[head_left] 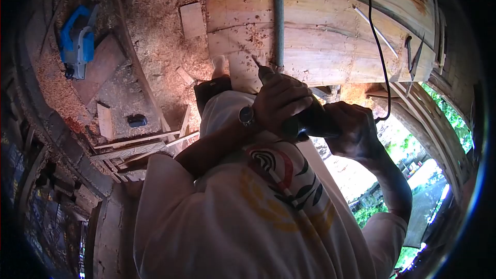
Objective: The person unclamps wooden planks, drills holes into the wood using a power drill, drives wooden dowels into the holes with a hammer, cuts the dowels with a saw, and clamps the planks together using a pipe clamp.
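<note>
A dark power drill (312, 119) is held across the front of my body, its thin bit (256, 62) pointing up and left over the near part of a wide wooden board (325, 36). My left hand (283, 101), with a watch on the wrist, wraps round the drill's front part. Behind it, my right hand (353, 129) grips the rear end, where a black cord (382, 57) comes out. I cannot tell whether the bit touches the wood. Just right of the bit, a grey metal pipe (279, 23) with a red end fitting lies across the board.
Wood shavings and scraps such as a rectangular offcut (192, 20) cover the ground at left. A blue power tool (78, 42) lies there. On the board's right are a white stick (376, 32) and dark pointed metal tools (415, 57). Wooden strips (137, 150) lie beside me.
</note>
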`<action>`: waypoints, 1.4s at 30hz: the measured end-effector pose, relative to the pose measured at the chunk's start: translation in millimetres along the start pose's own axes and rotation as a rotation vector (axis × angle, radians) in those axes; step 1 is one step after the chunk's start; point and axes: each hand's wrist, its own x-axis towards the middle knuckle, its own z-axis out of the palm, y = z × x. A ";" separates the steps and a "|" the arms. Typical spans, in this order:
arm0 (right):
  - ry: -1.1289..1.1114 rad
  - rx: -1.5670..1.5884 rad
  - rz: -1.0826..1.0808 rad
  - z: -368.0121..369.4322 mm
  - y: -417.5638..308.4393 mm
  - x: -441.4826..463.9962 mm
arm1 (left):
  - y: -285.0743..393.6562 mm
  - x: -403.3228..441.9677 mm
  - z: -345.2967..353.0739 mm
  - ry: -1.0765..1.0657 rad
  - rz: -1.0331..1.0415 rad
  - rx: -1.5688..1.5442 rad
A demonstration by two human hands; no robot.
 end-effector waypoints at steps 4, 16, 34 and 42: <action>0.022 0.020 0.015 3.8 0.2 3.4 | -5.8 0.5 0.4 0.014 0.006 -0.028; 0.040 0.081 0.051 6.5 8.3 4.2 | -15.0 0.4 3.5 -0.043 -0.017 -0.054; -0.067 0.075 0.129 5.9 12.5 4.6 | -19.3 0.9 5.4 -0.029 -0.033 -0.062; -0.073 0.089 0.165 5.8 14.6 1.9 | -18.6 5.7 6.3 -0.061 -0.049 -0.064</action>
